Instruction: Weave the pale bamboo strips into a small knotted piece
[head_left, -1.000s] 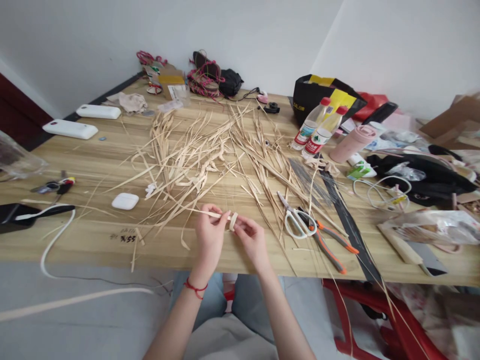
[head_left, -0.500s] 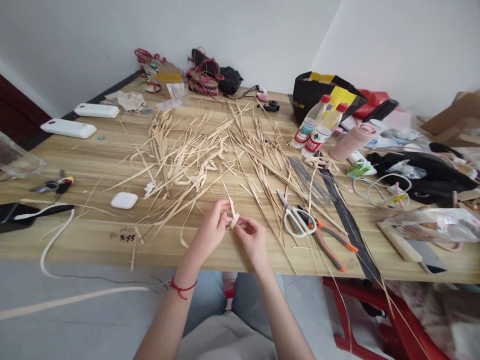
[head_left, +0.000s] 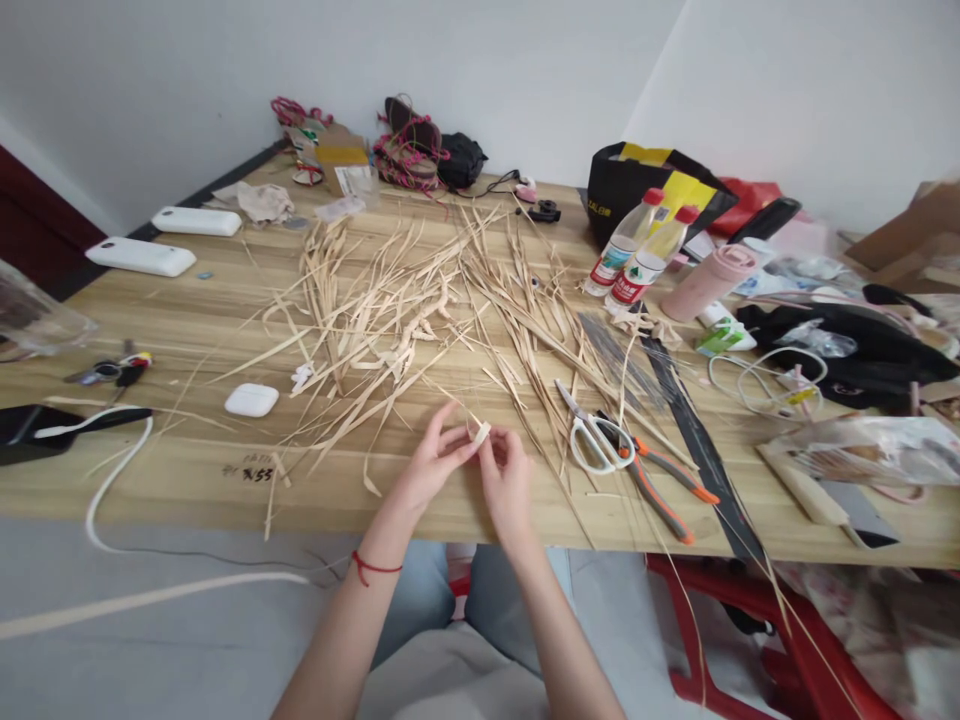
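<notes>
Near the table's front edge, my left hand and my right hand meet around a small pale coil of flat plant strip. Both hands are closed on it, pinching it between thumbs and fingertips. A thin end of the strip points up and away from the fingers. Part of the coil is hidden by my fingers. Beyond the hands lies a loose heap of dry plant strips, with a woven, knobbly strip piece among them. White-handled scissors rest to the right of my right hand.
Orange-and-grey pliers lie beside the scissors. Two water bottles, a pink tumbler and a black-and-yellow bag stand at the right back. A white earbud case sits left, with a cable hanging over the edge.
Both hands have shifted slightly, and the coil has moved a little right and up. It has turned in the fingers, and its strip end now leans left. My left fingers look more extended.
</notes>
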